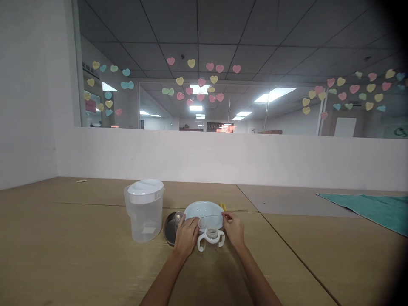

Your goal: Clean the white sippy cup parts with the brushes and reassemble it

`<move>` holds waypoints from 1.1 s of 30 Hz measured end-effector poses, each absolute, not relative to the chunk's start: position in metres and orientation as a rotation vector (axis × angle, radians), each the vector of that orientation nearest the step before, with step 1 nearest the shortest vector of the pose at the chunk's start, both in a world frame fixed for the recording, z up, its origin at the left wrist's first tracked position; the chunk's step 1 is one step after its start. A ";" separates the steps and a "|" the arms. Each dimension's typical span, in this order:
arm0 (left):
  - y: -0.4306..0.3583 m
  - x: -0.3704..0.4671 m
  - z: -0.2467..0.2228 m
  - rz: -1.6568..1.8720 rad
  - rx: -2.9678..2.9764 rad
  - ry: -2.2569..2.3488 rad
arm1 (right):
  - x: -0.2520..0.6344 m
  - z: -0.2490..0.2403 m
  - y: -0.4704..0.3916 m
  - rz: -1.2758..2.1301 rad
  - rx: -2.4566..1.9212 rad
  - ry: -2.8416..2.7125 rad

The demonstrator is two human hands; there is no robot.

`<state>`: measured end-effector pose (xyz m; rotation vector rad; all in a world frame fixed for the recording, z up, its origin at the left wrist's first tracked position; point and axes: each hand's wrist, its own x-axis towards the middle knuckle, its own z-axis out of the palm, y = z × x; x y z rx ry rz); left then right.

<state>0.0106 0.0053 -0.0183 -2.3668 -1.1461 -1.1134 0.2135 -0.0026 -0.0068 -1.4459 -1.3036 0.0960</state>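
My left hand (187, 234) is closed on a small clear round piece (202, 223), held at the near edge of a white bowl (204, 207). A thin dark wire-like strand (212, 216) stretches from that piece to my right hand (234, 229), whose fingertips pinch its far end. Between my hands stands a clear baby bottle (211, 250) with white side handles (200, 242) and an uncovered neck. Left of it, a dark shallow dish (168, 231) is partly hidden by my left hand. A clear dome-shaped cap (179, 216) rests in or beside this dish.
A translucent pitcher (146, 219) with a white lid stands at left. Yellow pieces (222, 207) lie behind the bowl's right side. A green cloth (366, 208) is on the table (95, 263) at far right. A low white wall (191, 157) with windows rises behind.
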 end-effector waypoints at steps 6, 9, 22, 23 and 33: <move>0.004 0.011 -0.017 -1.106 -2.372 -1.147 | 0.214 -0.008 -0.002 0.057 -1.449 -1.311; 0.005 0.011 -0.017 -1.114 -2.370 -1.144 | 0.214 -0.007 -0.002 0.054 -1.464 -1.309; 0.003 0.010 -0.016 -1.105 -2.373 -1.160 | 0.213 -0.005 -0.005 0.071 -1.503 -1.339; 0.003 0.010 -0.016 -1.103 -2.374 -1.157 | 0.213 -0.005 -0.005 0.068 -1.521 -1.341; 0.003 0.011 -0.016 -1.119 -2.364 -1.146 | 0.215 -0.008 -0.004 0.109 -1.642 -1.387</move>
